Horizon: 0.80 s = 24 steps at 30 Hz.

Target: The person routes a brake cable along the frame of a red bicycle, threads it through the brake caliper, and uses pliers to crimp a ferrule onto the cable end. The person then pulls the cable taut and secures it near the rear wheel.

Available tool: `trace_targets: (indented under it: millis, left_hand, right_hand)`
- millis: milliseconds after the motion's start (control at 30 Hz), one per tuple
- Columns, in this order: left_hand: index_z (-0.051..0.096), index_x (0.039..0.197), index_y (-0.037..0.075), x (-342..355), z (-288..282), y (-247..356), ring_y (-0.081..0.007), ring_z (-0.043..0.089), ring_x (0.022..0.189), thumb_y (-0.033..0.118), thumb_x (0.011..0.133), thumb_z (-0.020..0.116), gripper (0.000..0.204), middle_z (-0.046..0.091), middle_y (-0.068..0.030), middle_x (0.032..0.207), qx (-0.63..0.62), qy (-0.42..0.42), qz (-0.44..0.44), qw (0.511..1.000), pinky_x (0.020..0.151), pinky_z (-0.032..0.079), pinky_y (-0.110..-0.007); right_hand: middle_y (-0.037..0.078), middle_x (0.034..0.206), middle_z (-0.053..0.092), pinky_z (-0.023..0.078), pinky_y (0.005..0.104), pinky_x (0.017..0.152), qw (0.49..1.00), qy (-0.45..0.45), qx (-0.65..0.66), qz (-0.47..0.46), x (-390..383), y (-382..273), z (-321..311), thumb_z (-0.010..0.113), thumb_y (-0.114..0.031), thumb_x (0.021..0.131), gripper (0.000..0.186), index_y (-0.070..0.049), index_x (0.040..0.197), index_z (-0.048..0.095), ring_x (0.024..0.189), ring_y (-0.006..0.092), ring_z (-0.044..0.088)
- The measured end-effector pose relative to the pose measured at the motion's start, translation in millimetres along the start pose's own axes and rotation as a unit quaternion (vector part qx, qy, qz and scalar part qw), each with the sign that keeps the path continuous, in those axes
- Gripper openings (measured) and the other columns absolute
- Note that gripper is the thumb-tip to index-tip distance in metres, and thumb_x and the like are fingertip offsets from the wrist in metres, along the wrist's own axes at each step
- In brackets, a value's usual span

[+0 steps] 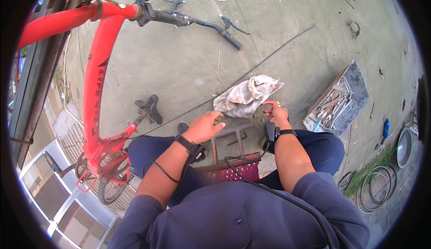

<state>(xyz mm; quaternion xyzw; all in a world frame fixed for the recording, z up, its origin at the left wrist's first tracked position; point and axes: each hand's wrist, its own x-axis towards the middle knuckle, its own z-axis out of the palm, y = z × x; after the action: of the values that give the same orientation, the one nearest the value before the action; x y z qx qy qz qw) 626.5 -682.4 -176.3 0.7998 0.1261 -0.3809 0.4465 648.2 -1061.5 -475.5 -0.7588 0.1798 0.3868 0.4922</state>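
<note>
My right hand (pixel 279 116) is closed around what look like red-handled pliers (pixel 270 102); their jaws are hard to make out. Just left of it, a crumpled, stained white cloth (pixel 246 97) lies on the ground. My left hand (pixel 204 127) is near the cloth's lower left side, thumb and forefinger apart, with nothing visible in it. A long thin dark cable (pixel 274 51) runs from the red bicycle frame (pixel 95 85) past the left hand and cloth toward the upper right. Between my knees is a rusty metal frame (pixel 240 143).
To the right sits a metal tray (pixel 359 85) of wrenches and other tools. Handlebars (pixel 202 23) with brake levers extend from the bicycle at upper left. A blue bottle (pixel 386 128), a round basin (pixel 405 148) and a coiled hose (pixel 378 188) lie far right.
</note>
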Motion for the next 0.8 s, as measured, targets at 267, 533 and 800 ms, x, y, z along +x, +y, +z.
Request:
trace_targets:
  millis: [267, 533, 800]
  left_hand:
    - [0.060, 0.134, -0.002, -15, -19, 24, -0.0327, 0.071, 0.111, 0.028, 0.095, 0.068, 0.050, 0.073, -0.0223, 0.118, -0.005, 0.059, 0.040, 0.997, 0.095, 0.055, -0.040]
    - [0.050, 0.143, -0.004, -70, -11, 53, -0.0410, 0.058, 0.127, 0.033, 0.089, 0.073, 0.069, 0.058, -0.0272, 0.137, 0.035, 0.258, 0.174, 0.950, 0.107, 0.048, -0.045]
    - [0.033, 0.150, -0.012, -161, 5, 54, -0.0421, 0.056, 0.127, 0.034, 0.082, 0.079, 0.094, 0.054, -0.0301, 0.137, -0.033, 0.356, 0.225, 0.906, 0.106, 0.048, -0.045]
  right_hand:
    - [0.013, 0.083, 0.067, 0.054, 0.0284, 0.048, 0.949, 0.200, 0.221, 0.100, -87, -265, -16, 0.063, -0.013, 0.100, 0.019, 0.001, 0.111, 0.056, 0.057, 0.0201, 0.065]
    - [0.009, 0.085, 0.065, 0.055, 0.0254, 0.050, 0.971, -0.001, 0.131, -0.199, -196, -366, 37, 0.073, -0.015, 0.096, 0.031, 0.004, 0.109, 0.052, 0.061, 0.0147, 0.067]
    - [0.010, 0.088, 0.067, 0.056, 0.0263, 0.057, 0.947, -0.144, 0.095, -0.270, -325, -411, 98, 0.074, -0.014, 0.096, 0.031, 0.003, 0.110, 0.052, 0.067, 0.0142, 0.068]
